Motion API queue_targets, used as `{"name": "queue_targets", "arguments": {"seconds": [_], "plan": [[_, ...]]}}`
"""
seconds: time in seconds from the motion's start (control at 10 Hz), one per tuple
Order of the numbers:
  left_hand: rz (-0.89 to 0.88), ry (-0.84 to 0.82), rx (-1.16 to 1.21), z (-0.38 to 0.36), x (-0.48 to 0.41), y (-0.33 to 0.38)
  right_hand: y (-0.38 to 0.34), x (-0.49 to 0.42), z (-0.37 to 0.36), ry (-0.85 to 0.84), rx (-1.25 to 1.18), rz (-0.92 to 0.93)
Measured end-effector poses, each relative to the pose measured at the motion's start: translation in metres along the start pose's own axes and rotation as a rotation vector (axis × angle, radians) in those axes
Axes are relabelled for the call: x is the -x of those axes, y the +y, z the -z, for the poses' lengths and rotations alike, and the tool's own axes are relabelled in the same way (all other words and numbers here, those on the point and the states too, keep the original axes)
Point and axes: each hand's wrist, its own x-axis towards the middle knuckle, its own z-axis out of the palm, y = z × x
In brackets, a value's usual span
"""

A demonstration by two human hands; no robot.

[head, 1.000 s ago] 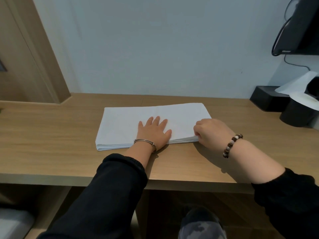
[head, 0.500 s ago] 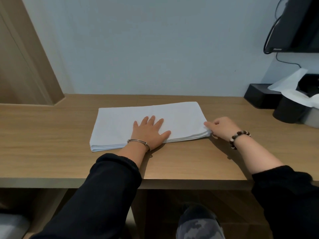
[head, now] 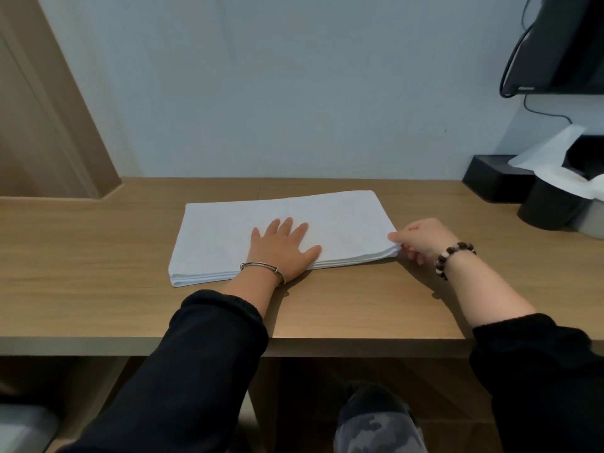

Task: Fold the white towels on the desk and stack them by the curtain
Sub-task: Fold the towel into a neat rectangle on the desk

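A white towel [head: 340,220], folded into a long flat rectangle of several layers, lies on the wooden desk [head: 98,273] near the wall. My left hand [head: 281,248] presses flat on its near middle, fingers spread. My right hand [head: 421,240] pinches the towel's near right corner between thumb and fingers. No curtain is visible.
At the far right stand a black box [head: 490,181], a black round bin with white paper [head: 552,207] and a wall-mounted screen [head: 562,47] with a cable. A wooden panel [head: 42,109] rises at the left. Below the desk are open shelves.
My right hand slid from the towel's front edge to its right corner and now pinches it. My left hand stays pressed on the towel.
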Motion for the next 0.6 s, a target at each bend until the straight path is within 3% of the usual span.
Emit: {"name": "queue_targets", "arguments": {"seconds": [0.1,0.3,0.6], "plan": [[0.001,0.003,0.002,0.000,0.000,0.000,-0.004,0.003,0.003,-0.042,-0.057,-0.014],[-0.002,0.009,0.007,-0.001,0.000,0.000,-0.014,0.008,0.010,-0.251,-0.428,-0.128],[-0.004,0.008,0.011,-0.001,0.000,-0.001,-0.013,0.003,0.005,-0.213,-0.473,-0.142]]}}
